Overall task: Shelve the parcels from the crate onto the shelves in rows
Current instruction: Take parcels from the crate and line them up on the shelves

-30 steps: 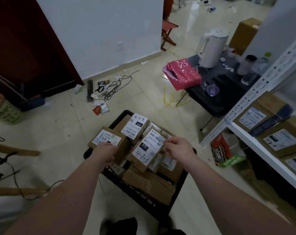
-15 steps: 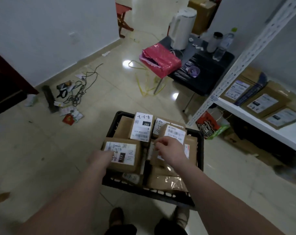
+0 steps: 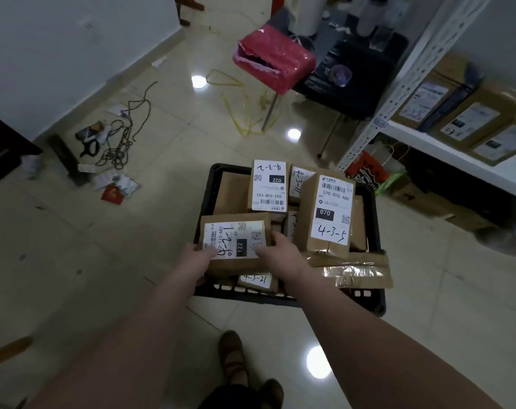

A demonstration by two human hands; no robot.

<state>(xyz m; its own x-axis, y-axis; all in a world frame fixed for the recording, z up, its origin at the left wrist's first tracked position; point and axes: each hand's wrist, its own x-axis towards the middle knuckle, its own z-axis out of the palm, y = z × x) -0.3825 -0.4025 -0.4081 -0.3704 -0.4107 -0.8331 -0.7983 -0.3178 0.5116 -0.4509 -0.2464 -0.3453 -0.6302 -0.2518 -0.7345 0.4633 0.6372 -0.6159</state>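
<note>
Now arms outstretched; left hand [image 3: 196, 257], right hand [image 3: 283, 254] fingers [image 3: 264, 252] seemingly clasp parcel [image 3: 236, 233] over crate [image 3: 280, 299].

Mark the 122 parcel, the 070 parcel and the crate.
122 parcel [image 3: 236, 236], head view, on its white label.
070 parcel [image 3: 332, 202], head view, on its white label.
crate [image 3: 245, 299], head view, on its near wall.

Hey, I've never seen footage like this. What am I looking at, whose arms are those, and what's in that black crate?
No machine here: this is one picture from a camera worn on a person's head, looking down at their own arms. The black crate on the tiled floor is full of cardboard parcels with white labels. The left hand and right hand both grip the near parcel marked 122. A white shelf on the right holds more boxes.
</note>
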